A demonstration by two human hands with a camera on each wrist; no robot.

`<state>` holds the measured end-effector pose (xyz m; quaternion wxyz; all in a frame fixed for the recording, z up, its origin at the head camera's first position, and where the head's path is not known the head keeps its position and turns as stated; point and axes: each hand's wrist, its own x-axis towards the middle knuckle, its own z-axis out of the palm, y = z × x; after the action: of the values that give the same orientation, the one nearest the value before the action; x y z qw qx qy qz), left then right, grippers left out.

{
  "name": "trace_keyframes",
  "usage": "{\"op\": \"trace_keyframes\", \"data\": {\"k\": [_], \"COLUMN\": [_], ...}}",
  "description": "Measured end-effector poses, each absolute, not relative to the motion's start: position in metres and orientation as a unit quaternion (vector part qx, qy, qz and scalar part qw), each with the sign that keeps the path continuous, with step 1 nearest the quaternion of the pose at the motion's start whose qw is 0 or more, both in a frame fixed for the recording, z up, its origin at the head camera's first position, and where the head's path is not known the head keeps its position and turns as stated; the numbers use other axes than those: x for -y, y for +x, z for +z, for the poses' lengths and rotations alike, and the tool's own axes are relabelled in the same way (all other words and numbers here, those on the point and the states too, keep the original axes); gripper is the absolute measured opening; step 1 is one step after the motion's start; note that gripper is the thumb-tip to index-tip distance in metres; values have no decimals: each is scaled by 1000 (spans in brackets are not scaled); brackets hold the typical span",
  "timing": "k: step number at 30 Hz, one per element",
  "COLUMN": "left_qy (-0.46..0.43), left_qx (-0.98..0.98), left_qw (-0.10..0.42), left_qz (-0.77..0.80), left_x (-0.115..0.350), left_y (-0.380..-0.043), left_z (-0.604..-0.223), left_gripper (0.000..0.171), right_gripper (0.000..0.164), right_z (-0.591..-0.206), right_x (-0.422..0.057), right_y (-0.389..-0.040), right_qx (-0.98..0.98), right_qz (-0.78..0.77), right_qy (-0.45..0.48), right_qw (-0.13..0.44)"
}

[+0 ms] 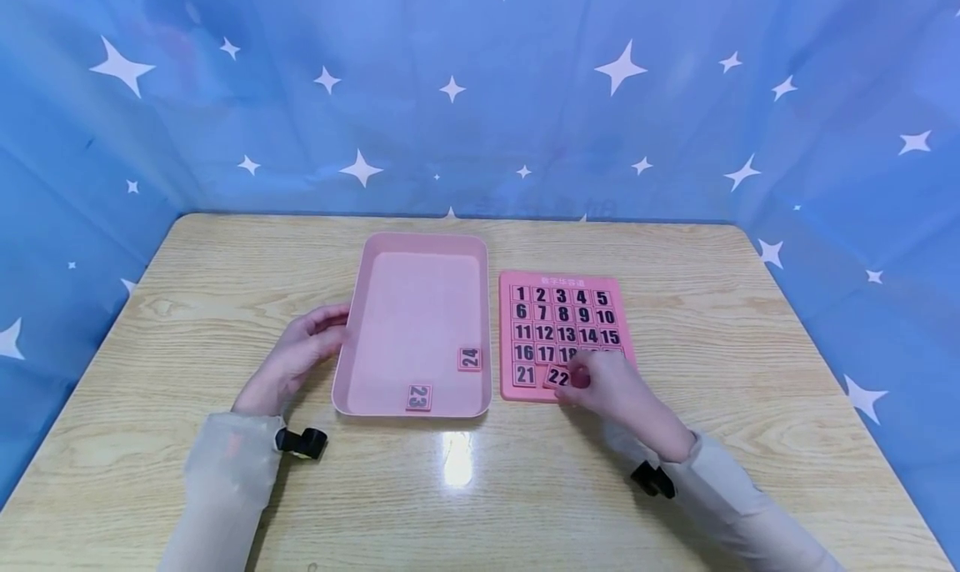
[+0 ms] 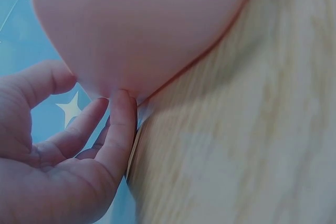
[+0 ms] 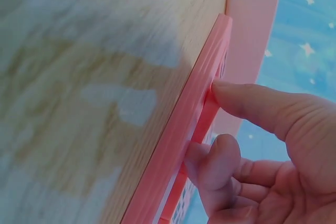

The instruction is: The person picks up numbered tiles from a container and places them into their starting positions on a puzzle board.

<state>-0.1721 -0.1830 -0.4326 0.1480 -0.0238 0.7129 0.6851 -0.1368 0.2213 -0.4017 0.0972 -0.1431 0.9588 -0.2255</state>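
Note:
A pink number-puzzle board (image 1: 510, 334) lies flat, holding rows of square number tiles. The 22 tile (image 1: 557, 377) sits askew in the bottom row, to the right of the 21 tile (image 1: 525, 375). My right hand (image 1: 611, 380) pinches the 22 tile between thumb and finger, and in the right wrist view the thumb (image 3: 236, 98) is at one edge of it. Part of the row above is hidden by that hand. My left hand (image 1: 296, 355) touches the outer left wall of a pink tray (image 1: 352, 322), its fingers (image 2: 121, 124) loosely bent.
Inside the tray lie a 24 tile (image 1: 469, 358) near the right wall and a 23 tile (image 1: 419, 397) near the front, both turned sideways. A wooden table (image 1: 420, 505) carries everything. A blue star-patterned cloth (image 1: 480, 97) hangs behind and at both sides.

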Motion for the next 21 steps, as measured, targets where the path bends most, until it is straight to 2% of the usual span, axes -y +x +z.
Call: {"op": "trace_keyframes", "data": {"k": [6,21], "left_qy": [-24,-23], "left_qx": [-714,-708], "left_qw": [151,144], "left_qz": [683,691], "left_x": [183,183], "left_y": [-173,-172], "left_z": [-433,-433], "left_gripper": [53,54], "right_gripper": [17,12], "right_z": [-404,-406], "right_x": [-224,-219], "right_y": [-137,-136], "right_qx": [-961,-955], "right_qz": [-225,-224], "right_qy": [-130,-179], "right_qw": [93,80]}}
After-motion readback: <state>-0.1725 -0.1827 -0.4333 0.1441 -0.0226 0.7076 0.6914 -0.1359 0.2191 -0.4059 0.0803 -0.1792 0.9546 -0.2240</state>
